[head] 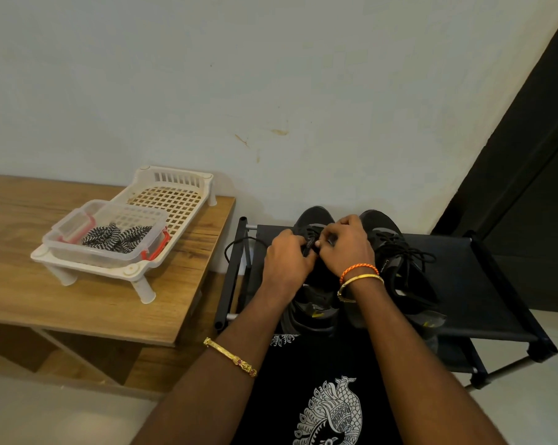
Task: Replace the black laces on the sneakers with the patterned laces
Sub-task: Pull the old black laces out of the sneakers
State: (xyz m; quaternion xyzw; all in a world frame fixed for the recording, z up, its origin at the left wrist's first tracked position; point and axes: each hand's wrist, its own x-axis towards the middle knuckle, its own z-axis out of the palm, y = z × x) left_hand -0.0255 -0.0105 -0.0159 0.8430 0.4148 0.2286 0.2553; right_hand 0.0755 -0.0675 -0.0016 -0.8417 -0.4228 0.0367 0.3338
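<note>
Two black sneakers stand side by side on a black shoe rack (483, 293), toes toward the wall. Over the left sneaker (314, 220), my left hand (285, 261) and my right hand (350, 245) meet, both pinching its black lace (311, 244) at the eyelets. One loose end of that lace (236, 244) loops out past the rack's left edge. The right sneaker (396, 255) is still tied with its black lace. The black-and-white patterned laces (117, 237) lie in a clear plastic box (78, 248) on the left.
The clear box sits in a white plastic rack (175, 194) on a wooden bench (30, 284) left of the shoe rack. A pale wall is close behind. A dark door or panel (528, 162) stands at the right.
</note>
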